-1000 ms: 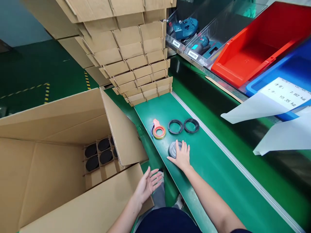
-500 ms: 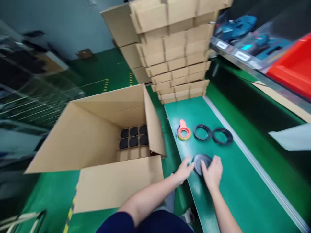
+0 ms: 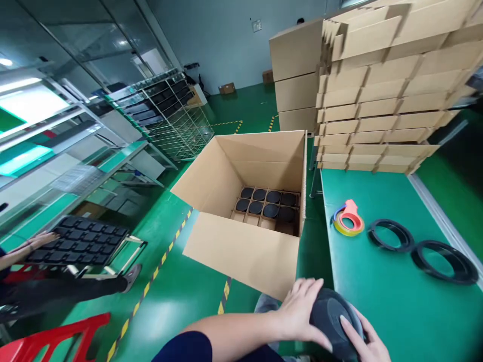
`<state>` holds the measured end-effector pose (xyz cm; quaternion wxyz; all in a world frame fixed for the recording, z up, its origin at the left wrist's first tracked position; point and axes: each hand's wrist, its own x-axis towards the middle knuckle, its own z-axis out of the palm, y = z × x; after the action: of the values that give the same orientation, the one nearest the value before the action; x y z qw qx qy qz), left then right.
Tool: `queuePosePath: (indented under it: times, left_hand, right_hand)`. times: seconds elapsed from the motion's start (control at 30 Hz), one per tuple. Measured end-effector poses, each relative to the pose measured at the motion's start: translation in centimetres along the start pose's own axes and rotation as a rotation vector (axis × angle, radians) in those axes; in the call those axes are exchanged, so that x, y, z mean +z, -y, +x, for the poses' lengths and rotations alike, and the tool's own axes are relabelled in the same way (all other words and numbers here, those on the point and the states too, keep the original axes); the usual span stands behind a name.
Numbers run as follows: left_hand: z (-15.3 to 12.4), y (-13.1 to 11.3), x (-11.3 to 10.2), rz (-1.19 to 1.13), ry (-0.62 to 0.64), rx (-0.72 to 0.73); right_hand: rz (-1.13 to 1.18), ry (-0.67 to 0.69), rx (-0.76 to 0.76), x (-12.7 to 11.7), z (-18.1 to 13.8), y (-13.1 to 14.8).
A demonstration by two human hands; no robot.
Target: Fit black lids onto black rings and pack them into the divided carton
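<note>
A black round part (image 3: 332, 319) with a flat circular face is held between my two hands at the near left edge of the green table. My left hand (image 3: 298, 314) grips its left side, with fingers over the top and thumb below. On the other side my right hand (image 3: 368, 339) grips it, thumb on the face. In front of them stands an open cardboard box (image 3: 241, 241); a cardboard divider inside holds several black round parts (image 3: 271, 210) in its cells. Bare cardboard shows in the front row of cells.
On the green table (image 3: 377, 306) lie a red tape dispenser (image 3: 350, 208) and two black rings (image 3: 390, 235). Stacked cardboard dividers (image 3: 377, 125) rise at its far end. A co-worker's hand (image 3: 45, 239) touches a black tray (image 3: 85, 241) at left, near a red chair (image 3: 64, 337).
The black round part has come up off the table, now tilted and gripped by both hands near the table's left edge. My view has swung left, bringing the co-worker and rack into sight.
</note>
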<state>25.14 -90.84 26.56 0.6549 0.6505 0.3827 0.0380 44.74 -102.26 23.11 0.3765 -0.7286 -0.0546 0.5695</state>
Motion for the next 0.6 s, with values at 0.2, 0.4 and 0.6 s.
queuePosePath:
  times: [0.2,0.4,0.6]
  left_hand:
    - [-2.2,-1.7,-10.3,0.271,0.212,0.338]
    - [2.6,4.4,-26.3,0.240,-0.033,0.346]
    - [11.9,21.5,-43.3,0.266,-0.339,-0.371]
  right_hand:
    - [-0.242,0.068,-0.243,10.2,-0.1,2.7]
    - [-0.333,0.007,-0.534,25.1,4.2,8.8]
    - [-0.969,-0.128,-0.825,32.1,12.4,7.3]
